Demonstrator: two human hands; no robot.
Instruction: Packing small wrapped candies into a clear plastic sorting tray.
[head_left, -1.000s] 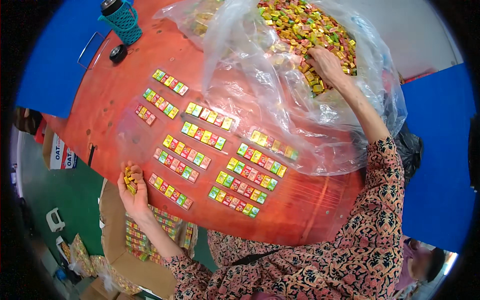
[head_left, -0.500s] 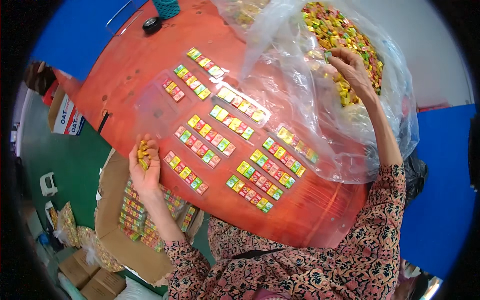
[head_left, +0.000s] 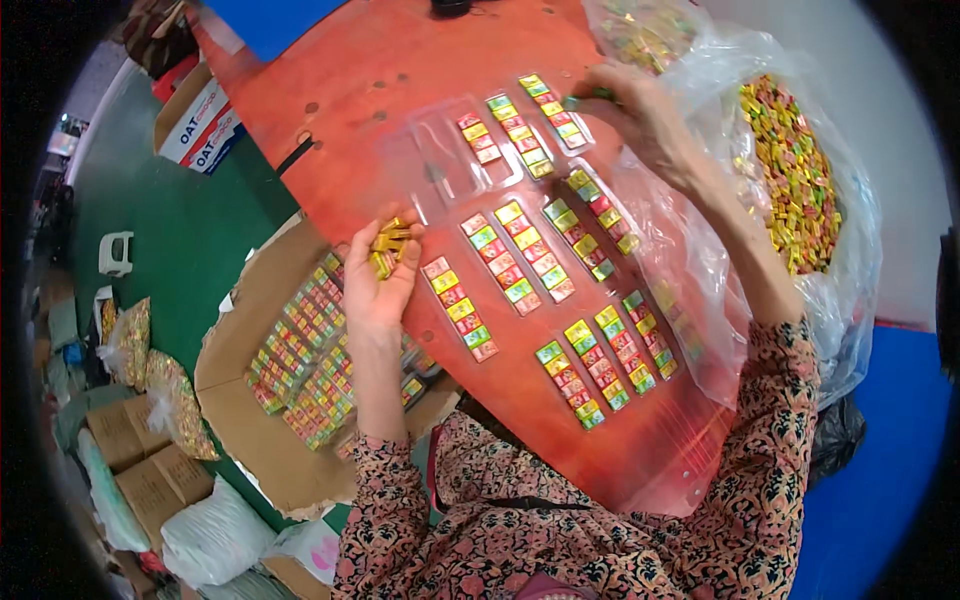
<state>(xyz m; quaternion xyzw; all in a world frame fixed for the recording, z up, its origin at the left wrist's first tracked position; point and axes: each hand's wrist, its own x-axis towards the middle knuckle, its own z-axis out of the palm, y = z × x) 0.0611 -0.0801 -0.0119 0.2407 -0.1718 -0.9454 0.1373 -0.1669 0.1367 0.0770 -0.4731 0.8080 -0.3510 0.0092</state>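
Note:
My left hand [head_left: 376, 290] is cupped palm up beside the table's left edge, its fingers curled round several yellow foil-wrapped candies [head_left: 390, 246]. At the far side of the table, my right hand [head_left: 642, 112] pinches a small green-wrapped candy [head_left: 571, 103] at its fingertips. That hand is just right of a clear plastic tray [head_left: 436, 160] whose right slots hold rows of coloured candies [head_left: 520, 135]; its left slots show no candies. Nearer to me lie more trays with red, yellow and green candy rows [head_left: 466, 308].
A large clear bag [head_left: 850, 330] full of wrapped candies [head_left: 795, 180] lies at the right. Below the table's left edge stands an open cardboard box [head_left: 228, 335] of filled trays. A white stool [head_left: 116, 253], candy bags [head_left: 180, 400] and cartons [head_left: 165, 475] are on the floor.
My right hand has moved left from the big candy bag to the trays, carrying the green candy. My left hand still holds the yellow candies. The whole view has shifted.

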